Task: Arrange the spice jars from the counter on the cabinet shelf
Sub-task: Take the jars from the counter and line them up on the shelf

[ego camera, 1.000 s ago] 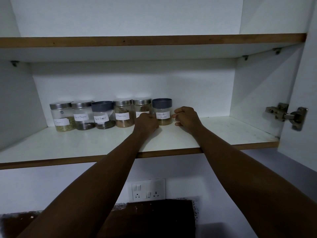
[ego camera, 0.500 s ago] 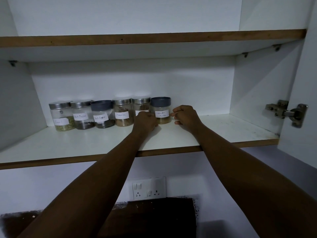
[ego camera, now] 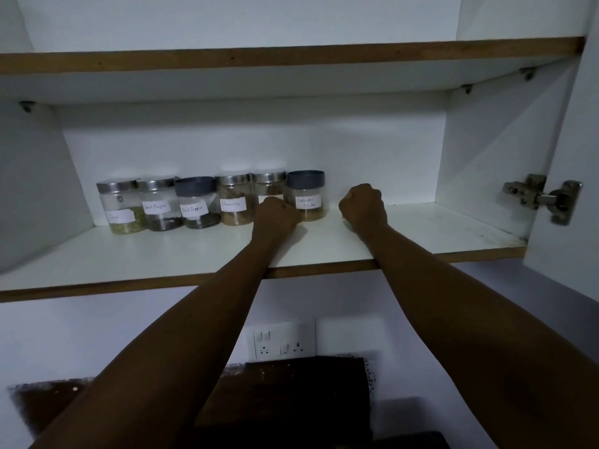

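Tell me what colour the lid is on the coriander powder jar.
Dark grey-blue, unlike the silver lids beside it. The coriander powder jar's lid shows in the head view.

Clear glossy spice jars (ego camera: 233, 202) with paper labels; brushed-metal and matt grey plastic lids; smooth white shelf (ego camera: 162, 254), raw wood edge.

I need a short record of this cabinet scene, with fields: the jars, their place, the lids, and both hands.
jars: six spice jars in one row
place: back left of the lower shelf
lids: four metal, two dark grey
rightmost jar: coriander jar, dark grey lid
left hand: closed, in front of the fifth jar; contact unclear
right hand: closed, apart from the jars, holding nothing
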`<move>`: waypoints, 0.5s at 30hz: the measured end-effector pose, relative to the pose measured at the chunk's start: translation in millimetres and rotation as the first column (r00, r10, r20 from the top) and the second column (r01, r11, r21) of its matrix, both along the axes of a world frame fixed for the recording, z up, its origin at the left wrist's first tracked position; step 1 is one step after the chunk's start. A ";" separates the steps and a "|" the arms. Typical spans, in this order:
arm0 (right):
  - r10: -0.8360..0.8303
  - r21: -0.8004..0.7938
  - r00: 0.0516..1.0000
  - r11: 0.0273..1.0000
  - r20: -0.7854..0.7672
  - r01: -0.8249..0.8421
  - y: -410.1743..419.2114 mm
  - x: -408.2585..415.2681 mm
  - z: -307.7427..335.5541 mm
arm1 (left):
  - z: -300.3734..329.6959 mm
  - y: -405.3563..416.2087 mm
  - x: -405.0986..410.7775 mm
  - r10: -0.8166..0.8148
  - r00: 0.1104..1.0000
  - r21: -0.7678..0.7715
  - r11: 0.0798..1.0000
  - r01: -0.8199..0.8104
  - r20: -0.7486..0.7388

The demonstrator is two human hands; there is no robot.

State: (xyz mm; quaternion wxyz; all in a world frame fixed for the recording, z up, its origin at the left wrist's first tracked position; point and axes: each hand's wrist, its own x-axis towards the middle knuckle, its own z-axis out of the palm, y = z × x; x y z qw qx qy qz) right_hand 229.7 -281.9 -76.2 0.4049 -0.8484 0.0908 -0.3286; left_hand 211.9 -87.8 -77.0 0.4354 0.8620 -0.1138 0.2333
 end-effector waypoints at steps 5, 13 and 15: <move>-0.062 -0.335 0.976 0.942 -0.210 -0.012 23.5 -40.3 -2.6 | -2.6 -4.7 -35.2 -0.046 0.999 0.379 0.924 0.043 -0.002; 0.014 -0.398 0.973 0.914 0.230 0.081 86.7 -137.1 -49.4 | -42.7 13.4 -106.9 -0.044 0.955 0.527 0.841 -0.122 0.292; 0.168 -0.277 0.892 0.960 0.421 -0.050 106.1 -157.5 -75.5 | -72.9 30.0 -129.3 -0.152 0.876 0.386 0.922 -0.042 0.458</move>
